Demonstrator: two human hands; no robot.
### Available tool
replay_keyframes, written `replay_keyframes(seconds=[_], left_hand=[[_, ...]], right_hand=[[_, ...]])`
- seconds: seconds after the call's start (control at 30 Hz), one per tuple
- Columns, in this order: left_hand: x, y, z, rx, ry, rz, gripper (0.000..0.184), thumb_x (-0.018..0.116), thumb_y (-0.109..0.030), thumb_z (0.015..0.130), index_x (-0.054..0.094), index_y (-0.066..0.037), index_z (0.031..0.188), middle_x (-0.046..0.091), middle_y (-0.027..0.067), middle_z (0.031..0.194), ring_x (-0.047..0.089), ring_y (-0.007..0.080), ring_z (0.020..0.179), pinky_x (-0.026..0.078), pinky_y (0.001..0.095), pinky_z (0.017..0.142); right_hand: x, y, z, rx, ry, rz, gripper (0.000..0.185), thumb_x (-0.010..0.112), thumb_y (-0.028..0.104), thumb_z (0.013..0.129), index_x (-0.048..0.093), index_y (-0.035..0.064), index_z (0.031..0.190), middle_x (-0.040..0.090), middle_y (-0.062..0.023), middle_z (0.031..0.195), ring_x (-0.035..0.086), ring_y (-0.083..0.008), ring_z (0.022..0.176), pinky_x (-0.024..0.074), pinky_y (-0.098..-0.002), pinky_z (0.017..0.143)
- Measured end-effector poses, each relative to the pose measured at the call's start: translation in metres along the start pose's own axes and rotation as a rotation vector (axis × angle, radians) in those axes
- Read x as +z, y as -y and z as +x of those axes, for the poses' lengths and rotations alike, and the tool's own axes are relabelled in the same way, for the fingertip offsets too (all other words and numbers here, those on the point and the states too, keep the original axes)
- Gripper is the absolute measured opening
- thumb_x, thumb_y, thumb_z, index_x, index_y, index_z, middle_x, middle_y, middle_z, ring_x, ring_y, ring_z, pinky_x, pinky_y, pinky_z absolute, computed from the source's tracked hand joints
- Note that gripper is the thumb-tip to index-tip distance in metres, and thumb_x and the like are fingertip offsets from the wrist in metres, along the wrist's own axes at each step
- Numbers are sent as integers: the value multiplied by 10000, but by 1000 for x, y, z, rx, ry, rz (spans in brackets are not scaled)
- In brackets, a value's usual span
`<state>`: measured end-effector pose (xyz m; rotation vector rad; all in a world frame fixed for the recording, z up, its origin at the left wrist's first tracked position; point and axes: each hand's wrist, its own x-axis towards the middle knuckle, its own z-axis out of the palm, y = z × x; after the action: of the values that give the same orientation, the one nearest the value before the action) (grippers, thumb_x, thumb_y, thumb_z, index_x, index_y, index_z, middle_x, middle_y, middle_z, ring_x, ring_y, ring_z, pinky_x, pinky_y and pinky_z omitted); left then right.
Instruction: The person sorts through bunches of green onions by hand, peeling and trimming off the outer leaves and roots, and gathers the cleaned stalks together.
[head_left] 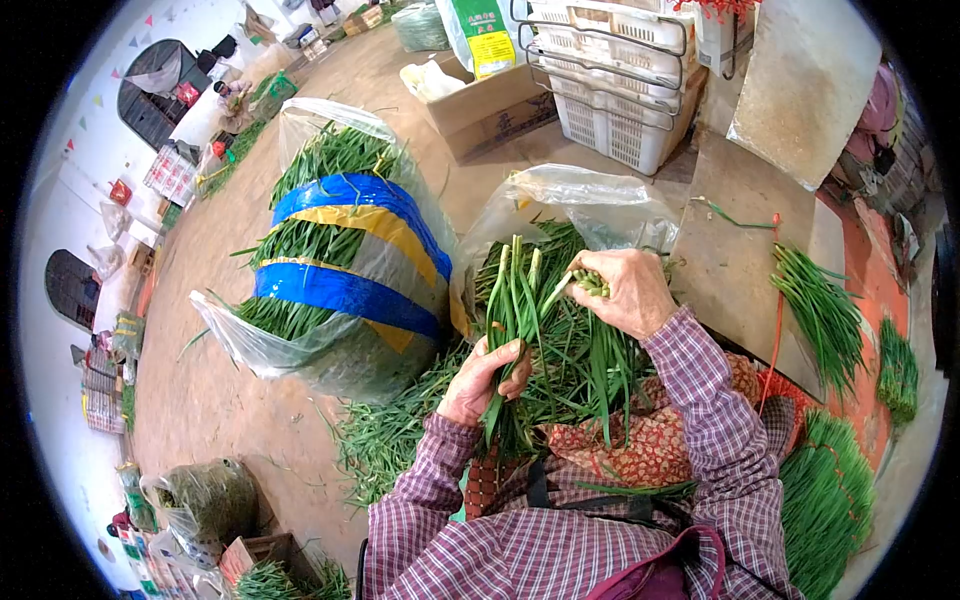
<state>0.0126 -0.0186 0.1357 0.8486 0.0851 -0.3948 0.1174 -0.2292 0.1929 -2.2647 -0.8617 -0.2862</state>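
My left hand [485, 380] is closed around several loose chives [516, 300], long flat green leaves with pale stem ends pointing up. To its right, my right hand [628, 292] is wrapped around a bunch of chives [612, 370]; the cut ends show at the fist and the leaves hang below it. Thumb and forefinger of that hand meet at a pale stem end beside the left hand's stalks. Under both hands lies a loose heap of chives [400, 440], partly in an open clear plastic bag [600, 195].
A large plastic-wrapped bale of chives [345, 240] with blue and yellow bands stands left. Tied bundles [820, 315] lie on the right beside a board [735, 250], with a green pile [825, 500] nearer. White crates [610, 110] and a cardboard box [490, 110] stand behind.
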Motion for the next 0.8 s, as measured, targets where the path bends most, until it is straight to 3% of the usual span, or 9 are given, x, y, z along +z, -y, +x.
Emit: replay_keyframes(seconds=[0.1,0.2,0.37,0.5,0.57,0.6,0.63,0.7,0.8], left_hand=[[-3,1,-5,32,51,-35,179,572,-188,896,515,-26,947,510,42,599,411,85,402,328,222,389],[-12,1,-18,65,42,-54,190,580,-190,889,507,-31,962,498,37,590,410,86,404,312,219,388],[-34,-1,-28,155,-1,-180,298,583,-205,874,488,-26,1093,507,42,585,416,109,380,325,244,377],[-20,-2,-19,173,-100,19,301,594,-199,866,494,-27,1092,531,55,625,457,130,422,360,247,401],[-13,4,-12,173,-140,94,329,604,-204,859,500,-10,1104,541,71,655,467,139,432,376,258,408],[-8,3,-9,158,-80,57,230,629,-183,847,559,5,959,590,88,685,532,144,512,411,236,408],[-1,2,-8,155,-107,79,194,625,-160,855,574,-1,953,598,73,697,545,133,545,426,233,415],[11,3,-8,112,-191,168,161,624,-147,861,589,-14,944,603,51,720,545,114,553,422,229,416],[12,8,-9,83,-135,194,166,630,-139,858,601,-36,984,620,31,816,562,95,621,451,232,474]], right_hand=[[0,-9,-1,-19,-114,-90,191,693,276,761,662,106,843,655,-73,667,629,-193,566,514,-329,540],[0,-27,0,216,-198,-140,119,673,256,802,663,141,833,662,-5,660,589,-83,512,502,-286,469],[-1,-58,-3,278,-343,-298,197,669,291,807,672,134,926,628,-14,610,555,-96,481,465,-291,447],[-3,-21,-6,429,-177,76,339,682,327,803,636,101,1052,525,45,581,412,-27,435,371,-215,394],[-4,1,-8,305,-65,398,353,697,315,799,639,86,1061,522,52,589,402,-31,437,359,-201,395],[-1,6,-9,279,-15,505,367,708,315,792,645,69,1057,543,48,610,427,-33,468,378,-200,425],[2,10,-8,249,36,612,381,718,315,785,651,52,1053,564,43,631,452,-34,498,396,-199,455],[11,18,-2,223,35,805,398,745,307,761,663,13,1016,663,-36,830,576,-84,757,469,-240,699],[16,22,2,208,45,690,358,719,318,787,651,21,977,647,-26,864,562,-95,812,452,-269,771]])
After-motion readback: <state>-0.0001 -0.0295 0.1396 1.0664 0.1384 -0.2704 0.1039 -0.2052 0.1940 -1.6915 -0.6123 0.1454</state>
